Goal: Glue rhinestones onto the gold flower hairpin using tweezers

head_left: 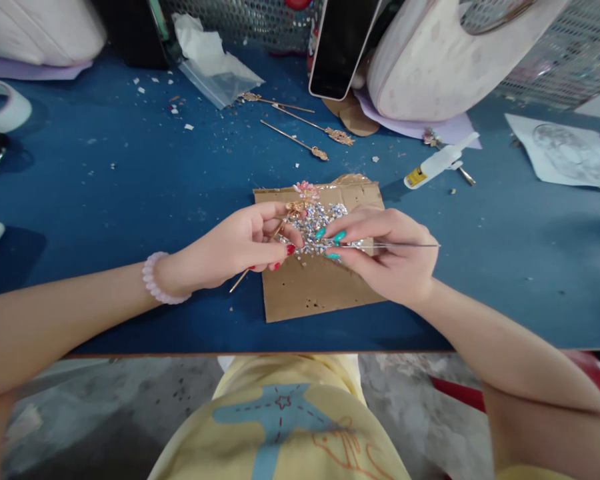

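My left hand (235, 241), with a pale beaded bracelet at the wrist, has its fingers closed around a gold hairpin (239, 281). The pin's stick slants down to the left, and its ornate gold head carries a pink flower ornament (306, 191). Thin metal tweezers (405, 245) are pinched in my right hand (397, 250), their back end pointing right; the tips are hidden or too small to make out. Both hands are over a pile of small shiny rhinestones (316, 223) on a piece of cardboard (310, 290).
Behind the cardboard lie several gold hairpins (300, 141) and a plastic bag (220, 80). A white glue bottle (433, 167) lies to the right. Farther back are a phone (343, 50) and a pale bag (420, 73). A printed sheet (570, 153) and a tape roll (17, 107) flank the blue table.
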`<state>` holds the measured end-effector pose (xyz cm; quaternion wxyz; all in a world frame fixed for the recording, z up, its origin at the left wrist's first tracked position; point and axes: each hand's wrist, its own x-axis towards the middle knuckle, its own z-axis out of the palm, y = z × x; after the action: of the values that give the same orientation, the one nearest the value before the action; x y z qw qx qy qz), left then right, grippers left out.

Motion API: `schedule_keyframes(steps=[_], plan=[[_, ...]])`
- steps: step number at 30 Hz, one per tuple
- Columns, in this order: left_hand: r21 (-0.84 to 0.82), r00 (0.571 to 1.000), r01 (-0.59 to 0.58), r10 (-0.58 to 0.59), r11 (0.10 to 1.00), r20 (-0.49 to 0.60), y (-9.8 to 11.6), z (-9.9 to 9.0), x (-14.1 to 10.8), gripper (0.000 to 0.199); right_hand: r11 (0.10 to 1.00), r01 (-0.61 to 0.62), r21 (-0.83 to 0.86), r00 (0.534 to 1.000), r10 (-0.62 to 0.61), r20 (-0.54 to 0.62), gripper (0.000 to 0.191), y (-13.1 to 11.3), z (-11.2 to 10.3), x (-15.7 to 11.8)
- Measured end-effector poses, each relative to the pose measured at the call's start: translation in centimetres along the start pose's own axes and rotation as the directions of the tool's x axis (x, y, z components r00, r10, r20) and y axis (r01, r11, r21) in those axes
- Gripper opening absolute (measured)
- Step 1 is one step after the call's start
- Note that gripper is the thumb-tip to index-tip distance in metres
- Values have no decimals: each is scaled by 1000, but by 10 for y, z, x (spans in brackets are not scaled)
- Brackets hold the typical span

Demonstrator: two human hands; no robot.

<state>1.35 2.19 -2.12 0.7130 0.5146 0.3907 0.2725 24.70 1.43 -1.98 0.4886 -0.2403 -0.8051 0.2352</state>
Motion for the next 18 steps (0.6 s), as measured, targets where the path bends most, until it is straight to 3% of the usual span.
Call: schedule_keyframes(steps=[8, 18], plan=[[-29, 1000, -8, 8, 1000, -7, 0, 0, 0, 49, 994, -78, 70, 997, 77, 25, 22, -2, 1, -4], [2, 1000, -27, 27, 1000, 13, 4, 3, -1, 34, 991, -117, 71, 993, 115, 33, 19, 0, 2, -5]])
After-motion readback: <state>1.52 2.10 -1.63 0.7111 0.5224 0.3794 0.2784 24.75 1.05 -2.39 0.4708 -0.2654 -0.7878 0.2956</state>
